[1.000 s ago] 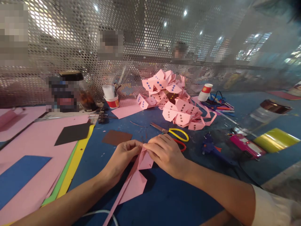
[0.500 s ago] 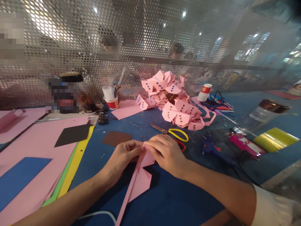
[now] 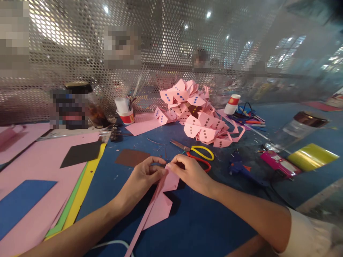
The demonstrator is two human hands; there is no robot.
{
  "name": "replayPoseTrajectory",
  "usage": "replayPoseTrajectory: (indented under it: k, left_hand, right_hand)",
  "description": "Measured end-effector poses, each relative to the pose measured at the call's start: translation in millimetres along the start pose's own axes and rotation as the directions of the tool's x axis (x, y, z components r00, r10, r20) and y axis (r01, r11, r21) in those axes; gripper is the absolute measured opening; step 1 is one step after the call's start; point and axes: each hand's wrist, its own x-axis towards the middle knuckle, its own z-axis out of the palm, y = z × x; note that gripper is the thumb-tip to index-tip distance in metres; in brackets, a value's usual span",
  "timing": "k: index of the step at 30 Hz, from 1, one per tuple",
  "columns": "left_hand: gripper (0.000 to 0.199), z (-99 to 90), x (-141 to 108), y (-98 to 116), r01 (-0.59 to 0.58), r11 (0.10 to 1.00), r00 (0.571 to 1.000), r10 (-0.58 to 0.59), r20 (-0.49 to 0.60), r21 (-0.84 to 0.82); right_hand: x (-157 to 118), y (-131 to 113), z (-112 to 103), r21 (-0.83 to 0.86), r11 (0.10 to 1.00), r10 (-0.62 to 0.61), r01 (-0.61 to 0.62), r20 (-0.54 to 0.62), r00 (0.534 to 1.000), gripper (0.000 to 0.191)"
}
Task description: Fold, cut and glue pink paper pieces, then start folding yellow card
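Note:
A pink paper piece [image 3: 160, 207] with angular flaps and a long narrow strip hangs between my hands over the blue table. My left hand [image 3: 146, 175] pinches the strip's upper end between thumb and fingers. Beside it, my right hand [image 3: 189, 173] grips the top corner of the same paper, its fingertips nearly touching the left ones. Just beyond the hands lie scissors with yellow handles [image 3: 203, 152] and a red-handled pair [image 3: 199, 162], partly hidden by the right hand. A brown paper piece [image 3: 132, 157] is left of them.
Folded pink papers with small squares [image 3: 206, 125] are heaped at the back. Coloured sheets [image 3: 32, 157] cover the left side. On the right are a blue glue gun [image 3: 243, 169], a pink device [image 3: 280, 164] and a clear jar [image 3: 297, 130]. A paper cup [image 3: 126, 116] stands back left.
The right hand's fingers have drawn back slightly, showing more of the paper's top flap. The paper's lower end has shifted a little left.

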Motion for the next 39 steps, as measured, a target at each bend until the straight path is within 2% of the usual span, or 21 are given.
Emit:
replayPoseTrajectory:
  k: [5, 9, 15, 26, 31, 35, 39]
  left_hand:
    - [0.034, -1.0, 0.1, -1.9, 0.000, 0.997, 0.999, -0.003, 0.041, 0.075]
    - [0.028, -3.6, 0.1, -5.1, 0.028, 0.994, 0.998, -0.035, 0.058, 0.105]
    - [0.026, -1.1, -2.2, -2.7, -0.002, 0.990, 0.997, -0.009, 0.078, 0.140]
    - [0.030, -0.6, -0.5, -0.9, 0.000, 0.983, 0.993, -0.022, 0.119, 0.184]
    - [0.036, -2.0, 0.9, -3.9, -0.026, 0.980, 0.994, 0.004, 0.112, 0.195]
    - [0.034, -1.8, 0.4, -6.4, -0.030, 0.980, 0.994, 0.008, 0.113, 0.198]
    - [0.032, -0.9, -1.1, -6.7, -0.033, 0.982, 0.992, 0.009, 0.127, 0.187]
  right_hand:
    - [0.2, 0.5, -0.5, 0.039, 0.999, -0.004, 0.006, -0.054, 0.999, 0.024]
    - [3.1, 1.3, -3.6, 0.125, 0.991, 0.047, -0.036, -0.086, 0.995, 0.025]
    - [4.0, -0.8, -4.6, 0.160, 0.987, 0.008, -0.004, -0.023, 1.000, 0.022]
    - [3.0, 0.7, -3.0, 0.178, 0.983, 0.044, -0.034, -0.051, 0.998, 0.026]
    - [3.8, 2.1, -3.1, 0.203, 0.979, 0.033, -0.029, -0.017, 0.999, 0.027]
    - [2.5, 3.2, -1.8, 0.179, 0.982, 0.048, -0.051, 0.022, 0.999, 0.027]
    - [1.3, 2.3, -1.2, 0.138, 0.989, 0.054, -0.054, 0.004, 0.999, 0.028]
